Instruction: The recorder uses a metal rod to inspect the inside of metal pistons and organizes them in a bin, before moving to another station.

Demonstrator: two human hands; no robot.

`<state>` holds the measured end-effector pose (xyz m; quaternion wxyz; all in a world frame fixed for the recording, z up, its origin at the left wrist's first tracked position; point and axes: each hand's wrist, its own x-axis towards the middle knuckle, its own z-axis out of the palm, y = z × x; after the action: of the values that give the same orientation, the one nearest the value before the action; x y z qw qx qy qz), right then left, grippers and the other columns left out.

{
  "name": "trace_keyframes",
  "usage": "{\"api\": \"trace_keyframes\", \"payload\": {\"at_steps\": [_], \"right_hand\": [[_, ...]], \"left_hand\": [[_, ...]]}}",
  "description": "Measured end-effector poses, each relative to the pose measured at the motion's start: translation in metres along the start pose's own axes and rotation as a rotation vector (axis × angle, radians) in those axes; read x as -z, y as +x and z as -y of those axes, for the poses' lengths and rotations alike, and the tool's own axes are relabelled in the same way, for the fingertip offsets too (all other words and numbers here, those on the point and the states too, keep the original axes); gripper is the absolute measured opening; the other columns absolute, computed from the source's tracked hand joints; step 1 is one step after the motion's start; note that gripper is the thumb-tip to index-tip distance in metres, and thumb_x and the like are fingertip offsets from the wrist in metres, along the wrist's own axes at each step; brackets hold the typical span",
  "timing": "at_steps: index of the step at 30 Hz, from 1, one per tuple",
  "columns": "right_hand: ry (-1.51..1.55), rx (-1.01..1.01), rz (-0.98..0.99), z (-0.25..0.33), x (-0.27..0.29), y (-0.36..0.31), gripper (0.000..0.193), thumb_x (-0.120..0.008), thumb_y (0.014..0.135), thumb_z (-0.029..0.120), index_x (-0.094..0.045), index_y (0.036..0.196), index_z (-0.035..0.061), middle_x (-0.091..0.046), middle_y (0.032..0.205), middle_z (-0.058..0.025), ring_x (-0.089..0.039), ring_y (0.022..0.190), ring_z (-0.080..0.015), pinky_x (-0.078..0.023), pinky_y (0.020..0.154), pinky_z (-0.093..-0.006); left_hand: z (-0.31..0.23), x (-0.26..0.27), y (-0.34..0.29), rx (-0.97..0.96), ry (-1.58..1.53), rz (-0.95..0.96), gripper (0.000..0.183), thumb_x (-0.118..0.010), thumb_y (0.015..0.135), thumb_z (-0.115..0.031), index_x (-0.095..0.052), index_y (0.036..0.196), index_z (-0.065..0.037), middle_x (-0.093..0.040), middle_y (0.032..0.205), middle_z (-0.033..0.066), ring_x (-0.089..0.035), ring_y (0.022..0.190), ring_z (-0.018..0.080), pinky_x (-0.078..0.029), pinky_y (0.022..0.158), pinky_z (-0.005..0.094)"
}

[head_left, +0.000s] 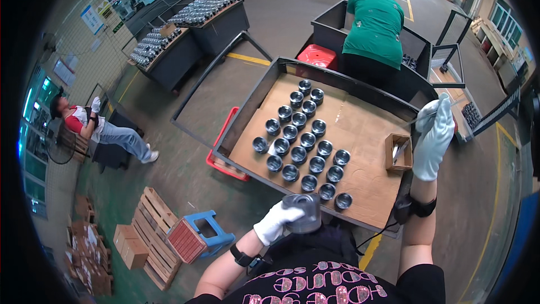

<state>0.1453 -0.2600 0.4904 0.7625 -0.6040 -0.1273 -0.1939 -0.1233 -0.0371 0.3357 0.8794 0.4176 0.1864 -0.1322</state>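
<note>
My left hand [277, 222], in a white glove, is closed around a grey metal piston [304, 213] close to my body, at the cart's near edge. My right hand [433, 138], also gloved in white, is raised beyond the cart's right edge. Its fingers are pressed together on a thin, rod-like tool [423, 117], mostly hidden by the glove. Several similar pistons [299, 155] stand in slanting rows on the brown cardboard [365, 129] lining the cart. Nearest my right hand, a small wooden box [398, 152] holds a few slim tools.
The dark cart rim [247, 107] surrounds the cardboard. Beyond it, a person in a green top [374, 22] bends over another cart beside a red stool [318, 55]. At left are a seated person [104, 126], a blue stool [208, 231], a wooden pallet [154, 208] and piston-laden carts [211, 28].
</note>
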Motion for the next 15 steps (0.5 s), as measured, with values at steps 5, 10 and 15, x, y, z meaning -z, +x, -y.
{"api": "trace_keyframes", "payload": {"at_steps": [5,10,15], "right_hand": [[-0.132,-0.412,-0.246,-0.198,0.156,0.046,0.039,-0.052,0.109,0.041,-0.070,0.106,0.0068,-0.072,0.085,-0.0050,-0.057,0.058,-0.0081,-0.042,0.053,-0.0217],[0.104,-0.943,-0.491,-0.395,0.350,-0.037,0.050,-0.045,0.110,0.048,-0.057,0.139,0.0090,-0.072,0.126,-0.0090,-0.067,0.079,-0.0151,-0.053,0.061,-0.0246],[0.374,-1.073,-0.645,-0.487,0.430,-0.070,0.046,-0.037,0.112,0.047,-0.051,0.143,0.0170,-0.064,0.141,-0.0046,-0.068,0.091,-0.0221,-0.059,0.069,-0.0331]], "left_hand": [[0.018,-0.011,0.054,0.015,-0.742,-0.100,0.070,-0.073,0.088,-0.026,-0.044,0.147,-0.004,-0.057,0.139,0.0258,-0.056,0.131,0.0450,-0.046,0.113,0.0626],[0.014,-0.040,0.065,-0.079,-0.674,-0.228,0.069,-0.072,0.088,-0.024,-0.044,0.147,-0.003,-0.057,0.139,0.0258,-0.056,0.131,0.0452,-0.046,0.115,0.0616],[0.013,-0.060,0.076,-0.201,-0.590,-0.136,0.080,-0.075,0.085,-0.035,-0.042,0.146,0.004,-0.057,0.137,0.0256,-0.059,0.127,0.0428,-0.047,0.114,0.0586]]}}
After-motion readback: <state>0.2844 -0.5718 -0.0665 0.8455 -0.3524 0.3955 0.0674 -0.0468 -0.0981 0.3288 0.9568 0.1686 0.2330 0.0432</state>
